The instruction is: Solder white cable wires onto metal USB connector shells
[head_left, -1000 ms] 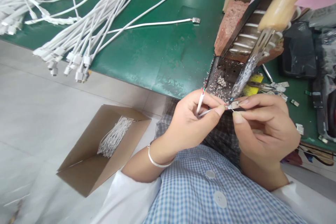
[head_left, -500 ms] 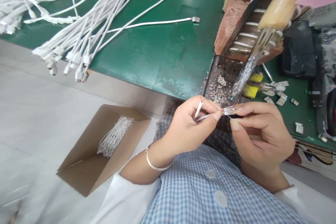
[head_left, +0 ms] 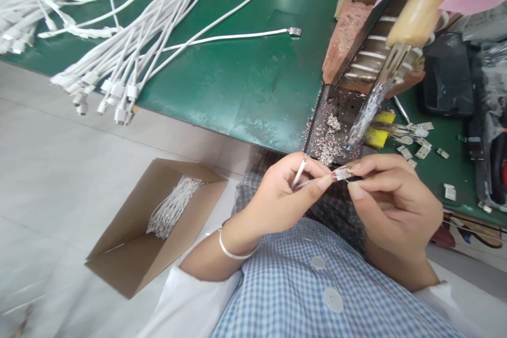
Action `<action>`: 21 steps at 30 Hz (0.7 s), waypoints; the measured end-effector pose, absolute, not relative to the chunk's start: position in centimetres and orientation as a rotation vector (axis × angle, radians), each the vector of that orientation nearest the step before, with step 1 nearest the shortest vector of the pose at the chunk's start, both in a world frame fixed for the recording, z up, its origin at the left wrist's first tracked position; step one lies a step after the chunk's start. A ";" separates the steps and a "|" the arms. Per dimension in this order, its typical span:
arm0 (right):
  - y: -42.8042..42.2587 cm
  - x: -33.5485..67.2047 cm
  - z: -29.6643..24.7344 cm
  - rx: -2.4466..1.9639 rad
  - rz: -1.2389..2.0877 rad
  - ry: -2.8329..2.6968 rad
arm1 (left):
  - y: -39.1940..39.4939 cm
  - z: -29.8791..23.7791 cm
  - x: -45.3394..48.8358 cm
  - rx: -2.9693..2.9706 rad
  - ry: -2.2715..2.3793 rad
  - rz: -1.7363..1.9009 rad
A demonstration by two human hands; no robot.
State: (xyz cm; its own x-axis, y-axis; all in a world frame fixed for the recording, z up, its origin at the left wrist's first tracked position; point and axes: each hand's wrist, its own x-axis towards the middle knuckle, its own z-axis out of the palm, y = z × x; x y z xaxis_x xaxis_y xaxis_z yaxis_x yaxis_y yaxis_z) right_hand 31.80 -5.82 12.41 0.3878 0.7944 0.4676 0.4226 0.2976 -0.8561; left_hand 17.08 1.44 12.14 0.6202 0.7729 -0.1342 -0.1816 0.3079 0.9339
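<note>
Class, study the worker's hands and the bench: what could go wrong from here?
If the soldering iron is hot, the right hand, close by, might get burned. The small connector between the hands might slip. Loose crumbs nearby might cling to a white cable in the left hand.

Landmark: the soldering iron with pale wooden handle and crusted metal shaft (head_left: 412, 21). Immediately left of the iron, a rough reddish-brown brick (head_left: 344, 37) blocks low passage. Farther left, a broad bare stretch of green tabletop (head_left: 245, 90) admits a hand; 2 slender white cables (head_left: 245, 35) cross its far side. Right of the iron, a yellow sponge (head_left: 378, 138) and a black rectangular case (head_left: 447, 79) obstruct. Between the iron's tip and the right hand (head_left: 396, 200): narrow gap.
</note>
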 end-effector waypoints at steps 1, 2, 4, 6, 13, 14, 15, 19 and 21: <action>-5.8 31.8 12.4 -1.316 0.361 -1.230 | 1.4 12.0 17.1 1.089 0.647 0.713; -5.8 31.7 12.4 -1.311 0.367 -1.227 | 1.4 11.9 17.2 1.101 0.635 0.736; -5.9 31.7 12.4 -1.309 0.390 -1.206 | 1.3 11.8 17.3 1.134 0.604 0.774; -5.9 31.7 12.4 -1.309 0.412 -1.195 | 1.2 11.7 17.3 1.172 0.577 0.802; -5.9 31.9 12.7 -1.340 0.404 -1.264 | 1.4 11.8 17.3 1.249 0.577 0.853; -5.8 31.9 12.8 -1.371 0.396 -1.262 | 1.5 11.8 17.3 1.238 0.578 0.850; -5.7 31.8 13.0 -1.401 0.384 -1.253 | 1.5 11.9 17.3 1.224 0.579 0.846; -5.3 31.9 13.3 -1.406 0.359 -1.262 | 2.0 11.9 17.6 1.175 0.582 0.825; -5.0 32.1 13.3 -1.393 0.352 -1.282 | 2.3 12.0 17.8 1.151 0.585 0.820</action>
